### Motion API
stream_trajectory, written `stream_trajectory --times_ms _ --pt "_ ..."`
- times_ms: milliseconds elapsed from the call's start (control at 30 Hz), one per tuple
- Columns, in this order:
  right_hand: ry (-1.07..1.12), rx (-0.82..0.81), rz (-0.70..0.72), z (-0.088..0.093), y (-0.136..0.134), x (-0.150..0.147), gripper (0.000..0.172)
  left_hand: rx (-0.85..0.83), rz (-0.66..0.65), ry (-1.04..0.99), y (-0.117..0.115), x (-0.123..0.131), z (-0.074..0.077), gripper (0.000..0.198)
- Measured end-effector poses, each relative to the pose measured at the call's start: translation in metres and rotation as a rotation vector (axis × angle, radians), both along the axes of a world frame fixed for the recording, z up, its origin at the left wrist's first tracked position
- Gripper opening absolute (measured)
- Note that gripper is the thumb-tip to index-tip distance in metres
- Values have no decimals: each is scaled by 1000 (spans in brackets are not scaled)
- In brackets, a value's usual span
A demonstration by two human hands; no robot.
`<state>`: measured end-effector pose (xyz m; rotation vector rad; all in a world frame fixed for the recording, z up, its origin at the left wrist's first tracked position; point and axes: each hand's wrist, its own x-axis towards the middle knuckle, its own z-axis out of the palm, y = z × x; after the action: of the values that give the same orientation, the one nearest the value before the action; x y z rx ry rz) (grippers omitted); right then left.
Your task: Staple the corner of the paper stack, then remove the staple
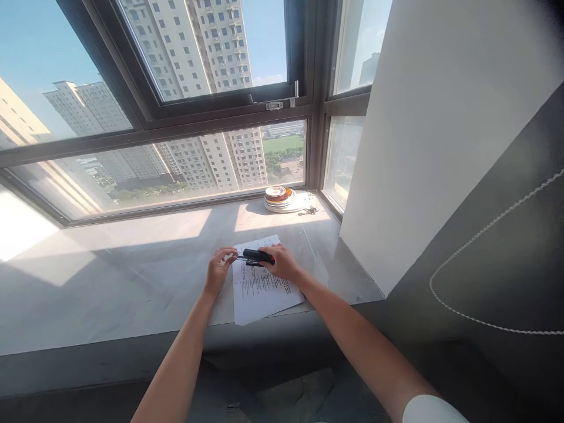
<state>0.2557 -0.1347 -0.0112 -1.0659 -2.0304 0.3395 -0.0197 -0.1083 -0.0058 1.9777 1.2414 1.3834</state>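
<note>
My right hand [282, 262] is wrapped around the rear of a black stapler [255, 257], holding it above printed sheets of paper [258, 294]. The stapler points left, and a gap shows between its upper arm and its base. At its front end, the fingers of my left hand [220, 267] are pinched together. A thin, shiny metallic strip shows between those fingertips and the stapler; whether it is part of the stapler I cannot tell. The sheets lie on the grey window sill [132, 294], with their lower corner over its front edge.
Rolls of tape and round discs are stacked in a pile [279, 200] by the window corner. Dark window frames [198, 126] rise behind the sill. A white wall [396, 135] stands on the right, with a hanging bead chain [469, 235] beyond it.
</note>
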Motion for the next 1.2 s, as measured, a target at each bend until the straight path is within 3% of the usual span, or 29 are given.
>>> stream_trajectory --times_ms 200,400,667,1200 --pt "27 -14 43 1 -1 1 43 12 -101 113 2 3 3 49" --pt "79 -17 8 2 -3 0 41 27 -151 175 6 4 -2 44" --pt "109 -17 -11 4 -3 0 39 50 -142 195 6 4 -4 36" --pt "137 -6 -22 6 -6 1 38 33 -73 135 1 3 -1 41"
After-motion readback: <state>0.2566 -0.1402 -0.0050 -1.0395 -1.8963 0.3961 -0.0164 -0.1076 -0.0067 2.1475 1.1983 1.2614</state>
